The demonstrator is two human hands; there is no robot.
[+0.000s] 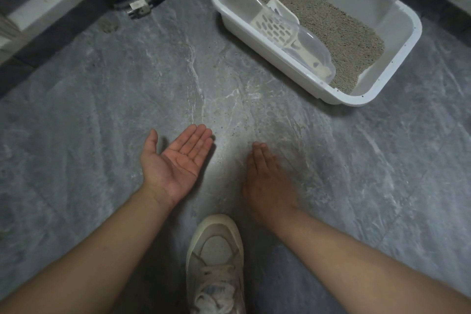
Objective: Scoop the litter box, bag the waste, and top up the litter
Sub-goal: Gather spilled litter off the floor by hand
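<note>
Grains of spilled litter (pixel 230 112) dot the grey floor (pixel 102 115) between the person and the litter box (pixel 397 41), and the step in hand looks like gathering those strays by hand. To do it well, the sweeping hand should stay flat and low, drawing the grains into one small heap toward the cupped palm instead of flicking them wider, and the catch should then go back over the box rim or into a waste bag; no bag shows in view. The left hand (pixel 175 160) is open, palm up, fingers together and slightly cupped, held just above the floor like a dustpan, with a few specks on the palm. The right hand (pixel 265 176) is open too, palm down, fingers extended forward and lying on or just over the floor; whether it touches I cannot tell. Both forearms reach forward and down, either side of a white shoe (pixel 216 260). The box sits well apart, ahead and to the right, filled with litter, the slotted scoop (pixel 277 25) resting inside against its clear inner wall. A black cable with a plug (pixel 139 7) lies off to the left.
</note>
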